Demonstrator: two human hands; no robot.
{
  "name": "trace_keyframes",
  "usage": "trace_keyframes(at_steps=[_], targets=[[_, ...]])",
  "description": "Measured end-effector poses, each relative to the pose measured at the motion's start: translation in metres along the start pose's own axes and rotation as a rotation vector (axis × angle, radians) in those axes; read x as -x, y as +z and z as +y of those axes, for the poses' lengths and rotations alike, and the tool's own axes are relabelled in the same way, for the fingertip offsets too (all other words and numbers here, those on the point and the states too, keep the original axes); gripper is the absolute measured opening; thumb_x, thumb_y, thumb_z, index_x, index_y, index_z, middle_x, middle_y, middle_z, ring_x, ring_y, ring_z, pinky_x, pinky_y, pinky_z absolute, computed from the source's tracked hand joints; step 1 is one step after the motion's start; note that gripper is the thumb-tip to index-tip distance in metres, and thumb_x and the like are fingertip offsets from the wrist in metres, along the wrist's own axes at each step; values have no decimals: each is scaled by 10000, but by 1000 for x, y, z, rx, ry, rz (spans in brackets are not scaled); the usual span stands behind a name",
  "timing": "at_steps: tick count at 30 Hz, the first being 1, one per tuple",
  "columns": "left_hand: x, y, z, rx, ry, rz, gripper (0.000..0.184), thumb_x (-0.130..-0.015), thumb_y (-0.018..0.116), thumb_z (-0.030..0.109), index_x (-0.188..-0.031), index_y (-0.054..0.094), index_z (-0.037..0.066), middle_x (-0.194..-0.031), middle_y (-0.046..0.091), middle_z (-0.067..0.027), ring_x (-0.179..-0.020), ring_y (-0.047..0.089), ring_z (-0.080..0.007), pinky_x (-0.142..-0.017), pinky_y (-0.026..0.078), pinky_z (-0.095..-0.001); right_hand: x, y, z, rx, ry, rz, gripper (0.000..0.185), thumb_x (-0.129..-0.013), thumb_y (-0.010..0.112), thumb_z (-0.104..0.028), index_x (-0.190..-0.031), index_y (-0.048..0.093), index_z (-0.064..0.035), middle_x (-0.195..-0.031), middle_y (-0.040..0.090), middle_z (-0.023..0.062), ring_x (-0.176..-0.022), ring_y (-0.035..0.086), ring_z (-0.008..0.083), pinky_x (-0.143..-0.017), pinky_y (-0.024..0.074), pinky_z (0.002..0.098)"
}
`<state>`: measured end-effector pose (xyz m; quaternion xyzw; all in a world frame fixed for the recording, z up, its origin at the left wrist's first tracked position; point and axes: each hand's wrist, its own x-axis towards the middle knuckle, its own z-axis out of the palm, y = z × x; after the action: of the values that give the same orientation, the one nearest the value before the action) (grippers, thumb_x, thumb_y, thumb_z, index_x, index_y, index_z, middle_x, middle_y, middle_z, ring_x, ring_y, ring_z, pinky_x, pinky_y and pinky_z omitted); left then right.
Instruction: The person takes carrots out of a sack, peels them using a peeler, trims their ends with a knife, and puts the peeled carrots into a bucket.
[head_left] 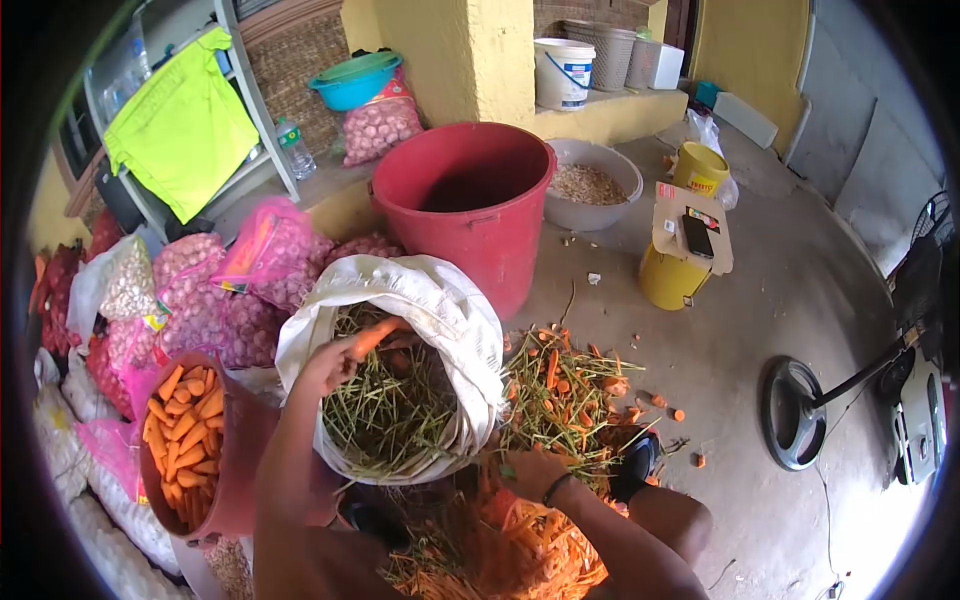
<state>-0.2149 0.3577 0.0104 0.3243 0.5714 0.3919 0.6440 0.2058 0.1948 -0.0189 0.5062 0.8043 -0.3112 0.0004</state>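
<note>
My left hand (328, 366) is closed around a peeled-looking orange carrot (374, 338), over the mouth of a white woven sack (470, 320). Green and straw-coloured stalks (385, 415) fill the sack, its rim rolled outward. Lower and to the right, my right hand (537, 474) is closed, back upward, beside the sack. A small green bit shows at its fingers, but what it grips is hidden. Orange peelings (545, 545) lie in a heap below it, between my legs. At my left stands a red bucket (245, 440) full of carrots (187, 440).
Stalks and carrot scraps (560, 390) litter the floor right of the sack. A big red tub (500, 230) stands behind it. Garlic bags (190, 270) crowd the left. A phone (697, 236) lies on cardboard over a yellow bucket (668, 280). A stand base (795, 412) is at right.
</note>
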Motion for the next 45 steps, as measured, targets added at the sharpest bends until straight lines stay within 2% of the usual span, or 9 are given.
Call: trace_keyframes(at_steps=[4, 8, 19, 26, 29, 33, 36, 40, 45], targets=[[139, 64, -6, 307, -92, -141, 471, -981, 511, 352, -1346, 441, 63, -975, 620, -102, -803, 615, -165, -709, 521, -324, 20, -23, -11, -68, -97, 140, 363, -880, 561, -442, -1059, 605, -129, -964, 677, 184, -892, 656, 393, -778, 521, 492], [163, 110, -70, 297, 73, -432, 529, -976, 541, 306, -1408, 394, 38, -1028, 622, -111, -899, 620, -177, -749, 530, -331, 32, -37, -19, -121, -27, 203, 355, -883, 583, -325, -1152, 617, -96, -928, 685, 200, -834, 671, 372, -729, 540, 457], [179, 215, -88, -593, 593, -126, 269, -925, 642, 250, -1030, 675, 4, -812, 622, 9, -708, 524, -42, -638, 426, -229, 46, -36, -34, -296, -121, 413, 244, -858, 629, -232, -972, 617, -17, -895, 663, 229, -825, 648, 403, -728, 524, 468], [158, 226, -98, -451, 637, -260, 308, -907, 677, 295, -995, 693, 0, -788, 598, 17, -724, 510, -25, -607, 404, -204, 33, -35, -20, -196, -14, 341, 294, -858, 640, -254, -1030, 619, -16, -920, 668, 224, -859, 650, 390, -760, 523, 459], [164, 228, -96, -383, 538, -316, 338, -923, 653, 306, -1089, 659, 13, -853, 610, 4, -745, 541, -40, -642, 436, -212, 17, -24, 24, -24, 142, 180, 445, -809, 730, -321, -1125, 604, -34, -963, 678, 210, -883, 665, 369, -781, 524, 443], [159, 228, -88, 101, 210, -218, 302, -983, 539, 260, -1203, 545, 55, -866, 569, 10, -750, 566, -84, -664, 465, -228, 31, -51, 6, -301, -66, 313, 671, -677, 842, -448, -1130, 570, -33, -893, 676, 172, -841, 679, 299, -739, 531, 408], [163, 231, -87, 329, 111, -157, 297, -992, 497, 226, -1240, 516, 63, -978, 579, -22, -816, 593, -105, -710, 500, -248, 38, -56, -15, -429, -223, 509, 583, -663, 885, -325, -1049, 567, -25, -868, 648, 95, -736, 655, 177, -660, 518, 307], [169, 232, -95, 312, -20, -265, 321, -1011, 429, 189, -1322, 449, 110, -1127, 596, -50, -954, 611, -135, -808, 534, -306, 36, -45, -33, -284, -452, 730, 597, -664, 862, -390, -1053, 564, -50, -949, 648, 115, -810, 685, 274, -681, 553, 366], [180, 225, -84, 184, -67, -391, 313, -970, 499, 199, -1257, 555, 87, -1115, 615, -37, -914, 627, -110, -695, 525, -266, 28, -57, -2, -210, -295, 844, 599, -660, 865, -402, -1044, 566, -52, -888, 655, 124, -780, 684, 266, -673, 555, 363]])
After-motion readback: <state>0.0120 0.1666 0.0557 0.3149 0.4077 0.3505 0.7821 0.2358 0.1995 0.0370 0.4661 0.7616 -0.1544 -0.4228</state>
